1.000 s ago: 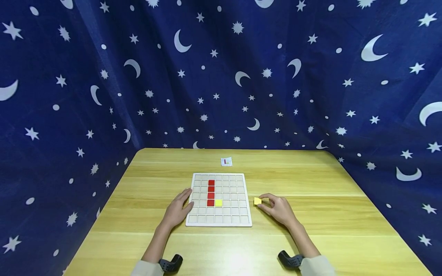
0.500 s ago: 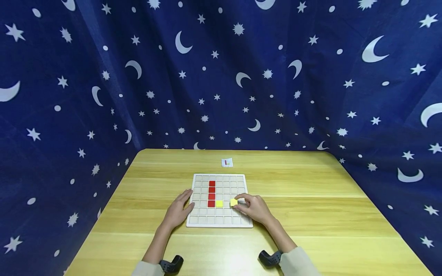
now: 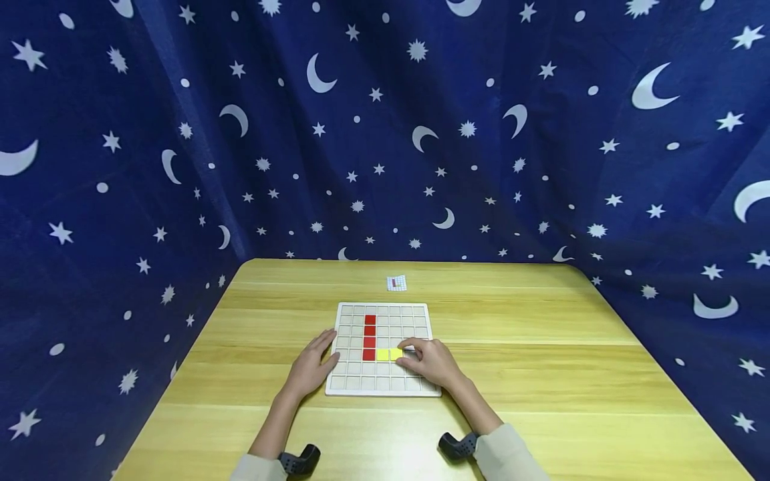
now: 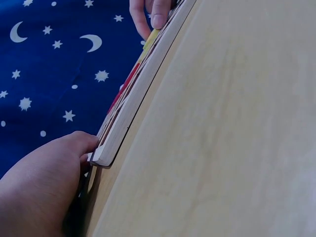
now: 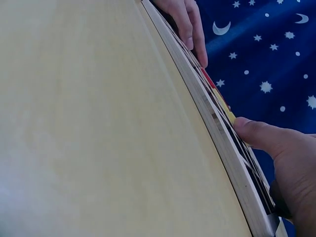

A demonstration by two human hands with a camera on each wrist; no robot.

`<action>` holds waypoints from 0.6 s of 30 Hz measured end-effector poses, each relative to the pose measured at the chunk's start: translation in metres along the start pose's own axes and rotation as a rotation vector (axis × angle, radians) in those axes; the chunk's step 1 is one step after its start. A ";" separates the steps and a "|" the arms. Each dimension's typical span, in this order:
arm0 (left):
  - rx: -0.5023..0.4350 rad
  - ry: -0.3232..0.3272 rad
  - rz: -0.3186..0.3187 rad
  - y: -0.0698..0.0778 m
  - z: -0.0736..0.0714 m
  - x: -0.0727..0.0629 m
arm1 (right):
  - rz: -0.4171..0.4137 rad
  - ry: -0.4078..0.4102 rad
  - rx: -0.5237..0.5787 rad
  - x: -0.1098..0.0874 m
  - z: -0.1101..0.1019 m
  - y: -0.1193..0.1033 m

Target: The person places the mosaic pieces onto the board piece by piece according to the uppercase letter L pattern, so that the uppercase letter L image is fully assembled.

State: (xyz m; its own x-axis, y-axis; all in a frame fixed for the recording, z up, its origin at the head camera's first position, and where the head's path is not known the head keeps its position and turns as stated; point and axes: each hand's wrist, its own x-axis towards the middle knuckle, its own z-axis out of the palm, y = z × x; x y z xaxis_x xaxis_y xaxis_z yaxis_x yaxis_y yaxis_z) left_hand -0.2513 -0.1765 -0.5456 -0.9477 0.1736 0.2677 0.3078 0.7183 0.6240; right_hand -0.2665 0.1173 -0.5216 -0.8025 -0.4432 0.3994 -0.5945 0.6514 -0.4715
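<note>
On the table lies a white square grid board (image 3: 383, 393). A column of several red tiles (image 3: 369, 331) stands in it, with a yellow tile (image 3: 382, 355) just right of the lowest one. Directly beside that sits a second yellow tile (image 3: 394, 354), which my right hand (image 3: 433, 361) pinches between thumb and index finger. Its thumb tip is at the tile's edge in the right wrist view. My left hand (image 3: 309, 365) rests along the board's left edge, fingers extended, thumb touching the rim; part of it is hidden by the board in the left wrist view.
Behind the board, a small card (image 3: 396, 283) shows a printed grid with a red column and a yellow part. The wooden table (image 3: 541, 374) reaches back to a dark blue curtain (image 3: 385, 133) with moons and stars. A black device (image 3: 458, 447) is strapped on the right wrist.
My right hand has moved left from beside the board, carrying the yellow tile over the grid to the spot next to the other yellow tile. The left hand stays put.
</note>
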 end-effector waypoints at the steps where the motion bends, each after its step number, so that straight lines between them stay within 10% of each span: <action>1: 0.002 -0.003 -0.005 0.000 0.000 0.000 | 0.000 0.002 -0.005 0.000 0.001 0.000; 18: 0.007 -0.010 -0.016 0.002 0.000 0.000 | -0.028 0.041 0.007 -0.007 -0.005 0.003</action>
State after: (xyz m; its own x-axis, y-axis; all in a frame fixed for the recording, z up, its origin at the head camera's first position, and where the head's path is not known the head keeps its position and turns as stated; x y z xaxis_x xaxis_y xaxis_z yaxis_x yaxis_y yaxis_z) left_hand -0.2504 -0.1753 -0.5443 -0.9532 0.1691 0.2505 0.2924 0.7255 0.6230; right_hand -0.2630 0.1251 -0.5223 -0.7829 -0.4356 0.4442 -0.6171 0.6345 -0.4654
